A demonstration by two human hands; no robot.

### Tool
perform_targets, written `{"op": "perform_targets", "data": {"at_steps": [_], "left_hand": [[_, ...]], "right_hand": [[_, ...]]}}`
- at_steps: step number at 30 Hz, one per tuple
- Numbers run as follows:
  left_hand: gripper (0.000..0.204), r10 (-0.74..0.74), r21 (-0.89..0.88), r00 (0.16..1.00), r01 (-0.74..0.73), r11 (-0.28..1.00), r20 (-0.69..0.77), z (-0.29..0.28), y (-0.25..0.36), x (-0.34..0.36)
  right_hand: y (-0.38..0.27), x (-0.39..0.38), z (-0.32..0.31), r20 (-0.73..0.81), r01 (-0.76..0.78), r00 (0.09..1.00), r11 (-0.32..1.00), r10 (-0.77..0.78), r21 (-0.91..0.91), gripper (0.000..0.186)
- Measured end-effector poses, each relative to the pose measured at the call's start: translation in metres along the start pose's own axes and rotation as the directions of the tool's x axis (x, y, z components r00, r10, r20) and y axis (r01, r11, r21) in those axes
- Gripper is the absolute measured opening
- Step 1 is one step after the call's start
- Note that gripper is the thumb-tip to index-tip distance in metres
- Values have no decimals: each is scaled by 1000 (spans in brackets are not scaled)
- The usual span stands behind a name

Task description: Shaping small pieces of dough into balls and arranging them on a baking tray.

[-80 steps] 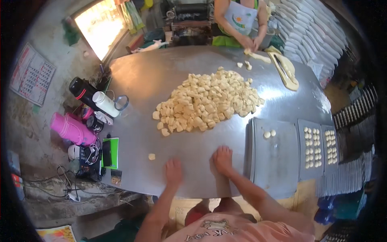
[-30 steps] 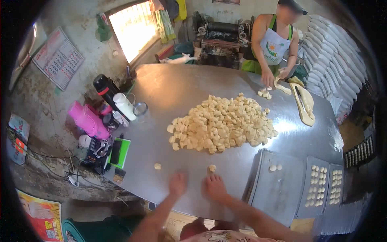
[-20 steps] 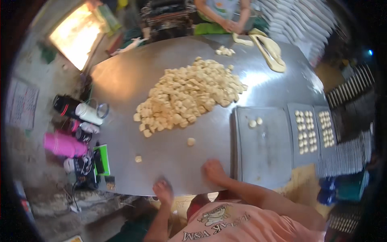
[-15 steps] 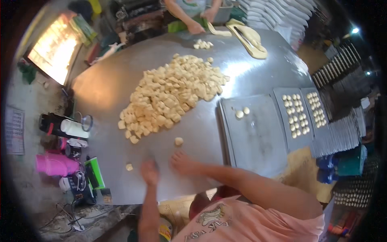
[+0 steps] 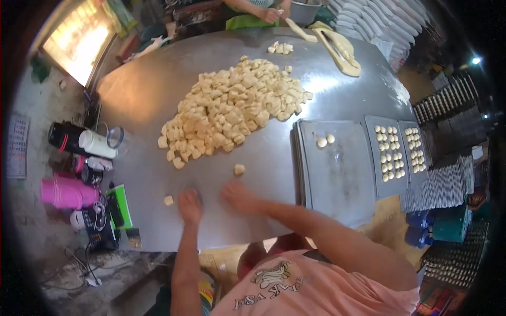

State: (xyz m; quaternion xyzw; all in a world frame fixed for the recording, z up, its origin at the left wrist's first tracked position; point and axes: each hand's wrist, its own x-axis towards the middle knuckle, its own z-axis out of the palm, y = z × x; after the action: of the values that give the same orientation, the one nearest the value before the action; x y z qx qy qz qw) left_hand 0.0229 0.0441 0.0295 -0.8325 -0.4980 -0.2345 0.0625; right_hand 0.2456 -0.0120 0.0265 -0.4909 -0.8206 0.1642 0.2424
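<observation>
On the metal table, my left hand (image 5: 190, 206) is palm down with its fingers curled under. To its right, my right hand (image 5: 238, 197) cups low over the metal, blurred by motion. Whatever lies beneath either palm is hidden. A loose dough piece (image 5: 168, 200) rests just left of my left hand, and another dough piece (image 5: 239, 169) sits just beyond my right fingers. Farther off spreads a large heap of cut dough pieces (image 5: 226, 113). Two smooth dough balls (image 5: 326, 140) lie on the top baking tray (image 5: 342, 174) of a stack at the right.
Two trays with rows of dough balls (image 5: 389, 152) stand farther right. Across the table (image 5: 142, 110), another person's hands (image 5: 271, 15) are near a dough strip (image 5: 301, 30) and a folded dough slab (image 5: 340, 50). A pink container (image 5: 68, 192) and a green-edged object (image 5: 121, 205) border the left side.
The view has shifted, so the table appears higher in the picture. My hands stay side by side in the same area, still blurred. The other person's hands have moved closer together.
</observation>
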Motion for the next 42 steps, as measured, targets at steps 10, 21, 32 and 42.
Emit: {"op": "perform_targets", "data": {"at_steps": [10, 21, 32, 42], "left_hand": [[13, -200, -19, 970, 204, 979, 135, -18, 37, -110], [33, -104, -32, 992, 107, 994, 75, -41, -4, -37], [27, 66, -597, 997, -37, 801, 27, -26, 260, 70], [21, 210, -563, 970, -107, 819, 121, 2, 368, 138]], "right_hand": [[-38, -77, -11, 106, 14, 994, 951, 20, -309, 17], [2, -15, -41, -110, 21, 994, 998, -13, 67, 10], [61, -149, -210, -354, -283, 815, 847, 460, 450, 24], [144, -202, -236, -427, -446, 687, 805, 588, 392, 22]]}}
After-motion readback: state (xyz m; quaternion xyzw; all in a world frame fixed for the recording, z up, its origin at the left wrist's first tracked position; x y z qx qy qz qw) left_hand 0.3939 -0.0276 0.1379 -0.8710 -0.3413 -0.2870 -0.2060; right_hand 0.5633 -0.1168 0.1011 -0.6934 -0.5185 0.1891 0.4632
